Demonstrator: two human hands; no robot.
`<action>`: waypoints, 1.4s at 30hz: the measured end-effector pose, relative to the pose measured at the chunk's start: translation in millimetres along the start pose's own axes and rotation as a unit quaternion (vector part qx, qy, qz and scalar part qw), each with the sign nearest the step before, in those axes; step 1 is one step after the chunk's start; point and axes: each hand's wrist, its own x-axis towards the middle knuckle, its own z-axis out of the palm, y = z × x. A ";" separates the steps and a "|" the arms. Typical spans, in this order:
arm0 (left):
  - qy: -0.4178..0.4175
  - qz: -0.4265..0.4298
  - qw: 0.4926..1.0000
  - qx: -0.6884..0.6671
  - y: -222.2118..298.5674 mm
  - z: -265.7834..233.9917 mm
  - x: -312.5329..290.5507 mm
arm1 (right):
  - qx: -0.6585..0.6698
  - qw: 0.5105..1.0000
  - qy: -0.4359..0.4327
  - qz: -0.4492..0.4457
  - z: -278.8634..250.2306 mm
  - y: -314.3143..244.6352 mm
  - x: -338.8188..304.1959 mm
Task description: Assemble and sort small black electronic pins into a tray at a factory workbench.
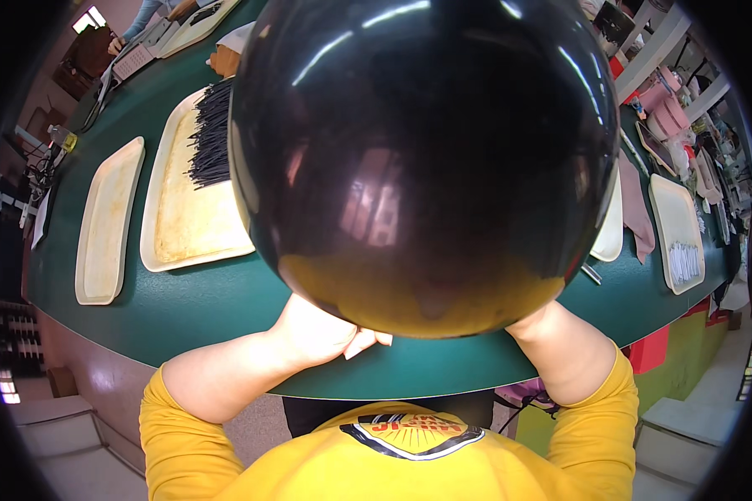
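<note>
A large glossy black round thing (pixel 426 167) fills the middle of the head view and covers the work area in front of me. It mirrors light strips and my yellow sleeves. Below its lower left edge, my left hand (pixel 322 332) is over the green table, with its few visible fingers curled in. Whatever they may hold is hidden. My right hand (pixel 533 324) shows only at the wrist and heel by the lower right edge; its fingers are behind the black thing. I cannot tell whether either hand touches it.
On the green table (pixel 184 309), a cream tray (pixel 196 225) with a bundle of thin black strips (pixel 213 138) lies at the left, beside a narrower tray (pixel 109 225). At the right are a tray of thin pale pieces (pixel 675 225) and a mauve cloth (pixel 637 209). Another person's sleeve (pixel 142 15) shows far left.
</note>
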 end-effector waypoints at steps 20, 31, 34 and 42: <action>-0.138 -0.148 0.979 0.001 11.8 8.4 3.6 | 0.075 0.990 -0.104 0.059 -8.3 26.1 0.4; -0.042 -0.010 0.998 0.034 0.3 1.7 -3.0 | 0.076 0.996 -0.042 -0.017 -8.5 7.9 -2.4; -0.060 -0.010 0.993 -0.102 0.8 0.7 -2.4 | 0.202 0.979 -0.022 0.003 -17.3 10.6 -0.6; 0.013 -0.085 0.975 -0.203 -3.6 -0.3 -4.1 | -0.273 0.908 -0.038 -0.316 -15.3 12.8 -0.6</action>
